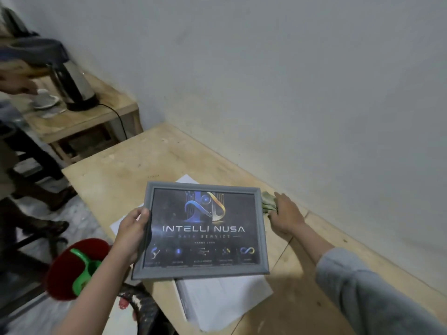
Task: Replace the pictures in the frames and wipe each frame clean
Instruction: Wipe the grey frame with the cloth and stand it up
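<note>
- Right, I'm on the wipe step, as I read it: the frame already shows a dark poster behind its front.
- My left hand grips the frame's left edge, thumb on the front, fingers curled behind, holding it face-up and tilted above the table.
- My right hand lies on a greenish cloth just off the frame's far right corner, fingers bent over it; looks like a grab, grip not fully visible.
- To do it well: bunch the cloth, keep the left hold firm, wipe the front in straight passes left to right, then the grey border.
- Better to rest the frame's near edge on the table so pressure doesn't twist it.
- Loose papers lie under and near the frame; keep the cloth off them.
- Red bucket with a green scoop sits low on the left, off the table.
</note>
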Demonstrator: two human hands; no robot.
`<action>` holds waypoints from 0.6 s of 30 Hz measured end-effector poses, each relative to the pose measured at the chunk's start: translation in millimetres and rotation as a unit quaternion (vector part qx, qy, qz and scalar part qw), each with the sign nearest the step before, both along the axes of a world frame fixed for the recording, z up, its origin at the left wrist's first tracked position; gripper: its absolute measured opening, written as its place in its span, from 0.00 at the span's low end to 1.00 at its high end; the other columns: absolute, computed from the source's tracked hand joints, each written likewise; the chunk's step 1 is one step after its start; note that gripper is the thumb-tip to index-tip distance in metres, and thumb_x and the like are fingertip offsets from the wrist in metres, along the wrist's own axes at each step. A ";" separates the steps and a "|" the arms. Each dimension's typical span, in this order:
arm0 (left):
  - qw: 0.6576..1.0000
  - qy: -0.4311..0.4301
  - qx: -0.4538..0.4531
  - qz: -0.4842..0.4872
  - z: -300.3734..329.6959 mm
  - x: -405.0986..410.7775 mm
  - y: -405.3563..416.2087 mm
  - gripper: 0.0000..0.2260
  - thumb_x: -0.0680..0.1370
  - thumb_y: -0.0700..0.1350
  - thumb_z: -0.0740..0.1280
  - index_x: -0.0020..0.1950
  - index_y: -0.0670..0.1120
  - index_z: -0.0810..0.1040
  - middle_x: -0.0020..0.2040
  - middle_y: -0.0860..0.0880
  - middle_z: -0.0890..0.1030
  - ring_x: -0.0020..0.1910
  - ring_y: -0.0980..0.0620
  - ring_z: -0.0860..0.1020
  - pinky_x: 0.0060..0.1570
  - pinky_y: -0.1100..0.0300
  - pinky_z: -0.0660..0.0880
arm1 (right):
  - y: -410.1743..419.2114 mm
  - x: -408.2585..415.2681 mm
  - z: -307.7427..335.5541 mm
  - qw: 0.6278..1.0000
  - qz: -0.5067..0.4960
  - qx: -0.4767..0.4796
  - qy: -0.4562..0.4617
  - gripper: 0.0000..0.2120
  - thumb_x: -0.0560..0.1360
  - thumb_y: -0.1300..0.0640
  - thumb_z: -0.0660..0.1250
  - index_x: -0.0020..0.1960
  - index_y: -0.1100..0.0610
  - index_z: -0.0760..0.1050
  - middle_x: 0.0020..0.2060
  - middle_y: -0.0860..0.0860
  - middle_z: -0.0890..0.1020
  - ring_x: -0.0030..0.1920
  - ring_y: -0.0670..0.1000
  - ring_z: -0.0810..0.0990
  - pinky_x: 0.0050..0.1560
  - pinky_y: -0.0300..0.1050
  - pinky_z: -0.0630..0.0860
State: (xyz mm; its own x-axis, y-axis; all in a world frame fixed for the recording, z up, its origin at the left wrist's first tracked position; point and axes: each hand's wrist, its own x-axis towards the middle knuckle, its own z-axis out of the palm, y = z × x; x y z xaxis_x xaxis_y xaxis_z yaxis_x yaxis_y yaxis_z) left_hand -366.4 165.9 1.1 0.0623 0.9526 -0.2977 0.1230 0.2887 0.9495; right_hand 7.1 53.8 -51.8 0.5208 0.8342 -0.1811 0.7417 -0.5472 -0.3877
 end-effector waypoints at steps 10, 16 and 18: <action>0.999 0.000 -0.002 0.052 -8.3 -7.8 27.3 0.08 0.81 0.45 0.61 0.43 0.47 0.75 0.32 0.47 0.70 0.28 0.51 0.65 0.30 0.61 0.64 | 31.0 7.6 -25.3 0.998 -0.007 0.012 -0.063 0.25 0.70 0.70 0.57 0.65 0.55 0.70 0.55 0.57 0.79 0.54 0.58 0.77 0.45 0.44 0.73; 1.000 -0.013 0.010 0.025 1.1 7.4 29.4 0.07 0.81 0.46 0.61 0.47 0.45 0.75 0.27 0.49 0.74 0.23 0.51 0.70 0.29 0.60 0.68 | 30.2 -6.8 31.8 0.950 0.004 0.311 -0.026 0.26 0.70 0.69 0.57 0.67 0.59 0.71 0.63 0.57 0.77 0.62 0.57 0.76 0.59 0.43 0.69; 1.000 -0.017 0.022 0.011 7.9 22.3 27.7 0.08 0.81 0.45 0.61 0.46 0.43 0.75 0.25 0.50 0.73 0.23 0.52 0.70 0.31 0.60 0.67 | 28.0 -15.5 49.8 0.924 0.104 0.348 -0.117 0.28 0.67 0.71 0.58 0.67 0.60 0.72 0.64 0.57 0.76 0.64 0.57 0.74 0.61 0.43 0.70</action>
State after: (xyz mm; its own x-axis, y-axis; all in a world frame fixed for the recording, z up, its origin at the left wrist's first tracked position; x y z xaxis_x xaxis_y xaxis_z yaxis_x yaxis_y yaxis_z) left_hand -344.1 193.6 9.0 0.0507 0.9661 -0.2533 0.0838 0.2486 0.9650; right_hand -8.4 81.8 -2.0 0.2935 0.7926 0.5344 0.9110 -0.0624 -0.4077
